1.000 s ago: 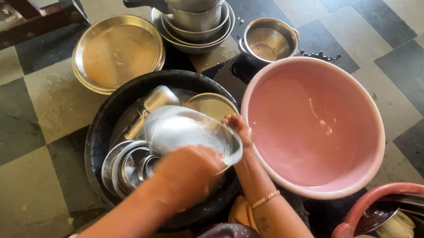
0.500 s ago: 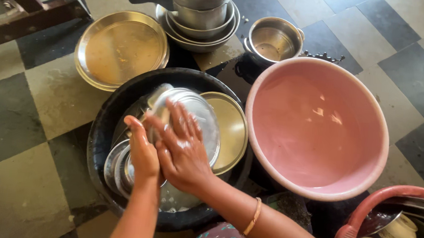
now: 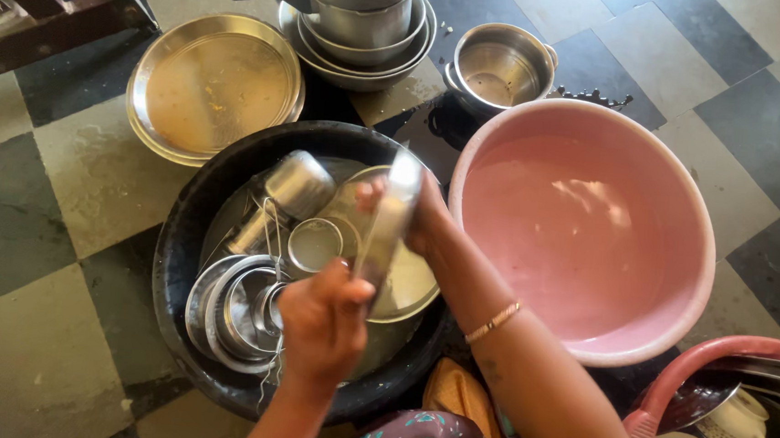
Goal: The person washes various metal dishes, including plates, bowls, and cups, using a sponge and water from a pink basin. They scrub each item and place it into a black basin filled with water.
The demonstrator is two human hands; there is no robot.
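Observation:
A steel plate (image 3: 388, 223) stands on edge over the black tub (image 3: 190, 232), seen almost edge-on. My left hand (image 3: 321, 319) grips its near rim and my right hand (image 3: 422, 214) holds its far rim, fingers wrapped around the edge. Under the plate, in the tub, lie a steel tumbler (image 3: 296, 185), a small round steel cup (image 3: 313, 244), stacked steel bowls (image 3: 232, 313) and another flat steel plate (image 3: 408, 289). A gold bangle (image 3: 493, 321) is on my right wrist.
A pink basin (image 3: 683, 221) with water sits to the right. A brass-coloured plate (image 3: 212, 83), stacked steel pots (image 3: 363, 20) and a small steel pot (image 3: 501, 67) lie beyond. A red basket (image 3: 671, 385) with a white cup (image 3: 746, 427) is at lower right. Wooden furniture (image 3: 48, 12) stands far left.
The plate went from lying face-up under my hands to standing on its edge. My left hand dropped to the near rim and my right hand shifted to the far rim.

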